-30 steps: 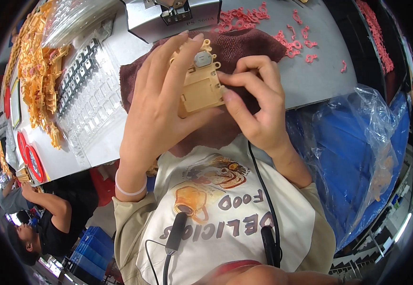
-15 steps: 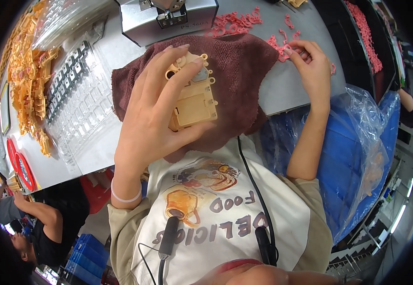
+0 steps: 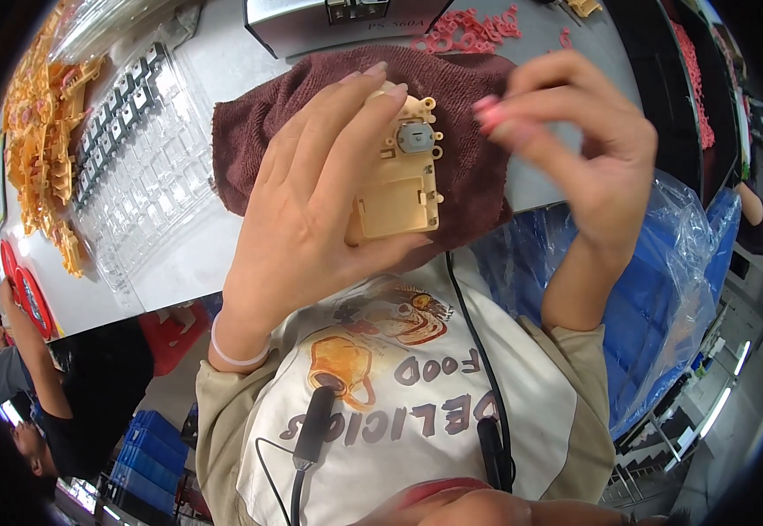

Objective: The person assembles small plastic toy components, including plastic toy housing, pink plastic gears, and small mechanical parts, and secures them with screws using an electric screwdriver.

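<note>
The left hand (image 3: 298, 193) remains spread over the cream housing (image 3: 399, 202), its grip firm, with the thumb along the lower edge and fingers across the upper left. The housing sits over the brown cloth (image 3: 254, 131) on the tabletop (image 3: 224, 70), a grey round part (image 3: 417, 138) seated in its upper half. Whether it bears fully on the cloth cannot be told. The right hand (image 3: 588, 149) shows the main change: half a second ago it was at the loose pink pieces on the tabletop, and now it is back near the housing, pinching a blurred pink piece (image 3: 487, 112) between thumb and fingers. So the two parts are now both in hand, close but apart; no pink shows on the housing's visible face.

As for containers, the clear tray (image 3: 149, 202) at left carries rows of dark parts (image 3: 123, 110) along its left side; its other pockets look unfilled. The blue crates (image 3: 145, 465) stand lower left, contents indistinct. At far right, the black bin (image 3: 653, 79) holds many small pink parts (image 3: 697, 96).
</note>
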### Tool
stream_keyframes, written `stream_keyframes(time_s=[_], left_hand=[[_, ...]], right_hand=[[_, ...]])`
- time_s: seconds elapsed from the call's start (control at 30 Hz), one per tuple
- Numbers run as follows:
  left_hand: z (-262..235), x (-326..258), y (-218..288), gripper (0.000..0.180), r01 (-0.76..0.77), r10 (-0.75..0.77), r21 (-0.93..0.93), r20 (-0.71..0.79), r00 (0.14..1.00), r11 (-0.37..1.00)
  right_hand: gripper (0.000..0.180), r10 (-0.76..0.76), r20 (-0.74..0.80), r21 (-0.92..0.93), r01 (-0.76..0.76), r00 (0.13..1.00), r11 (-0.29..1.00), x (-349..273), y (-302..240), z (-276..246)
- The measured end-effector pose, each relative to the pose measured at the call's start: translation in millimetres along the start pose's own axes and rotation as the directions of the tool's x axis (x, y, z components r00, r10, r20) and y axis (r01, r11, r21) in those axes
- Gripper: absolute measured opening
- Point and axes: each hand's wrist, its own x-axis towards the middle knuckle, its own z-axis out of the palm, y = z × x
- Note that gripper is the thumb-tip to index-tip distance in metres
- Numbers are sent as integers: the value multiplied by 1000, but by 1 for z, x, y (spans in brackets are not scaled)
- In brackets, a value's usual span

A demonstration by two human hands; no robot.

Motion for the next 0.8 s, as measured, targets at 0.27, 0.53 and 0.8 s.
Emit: stream_keyframes(time_s=[0.27, 0.53, 0.8], left_hand=[[9, -4, 2, 91, 77, -81, -53, -80, 994, 996], [13, -8, 3, 92, 106, -116, -74, -143, 983, 992], [14, -9, -2, 92, 97, -111, -93, -158, 981, 991]], right_hand=[[15, -30, 203, -52, 42, 979, 998, 12, -18, 38], [21, -130, 233, -191, 177, 964, 966, 16, -18, 35], [25, -182, 99, -240, 201, 978, 950, -1, -5, 48]])
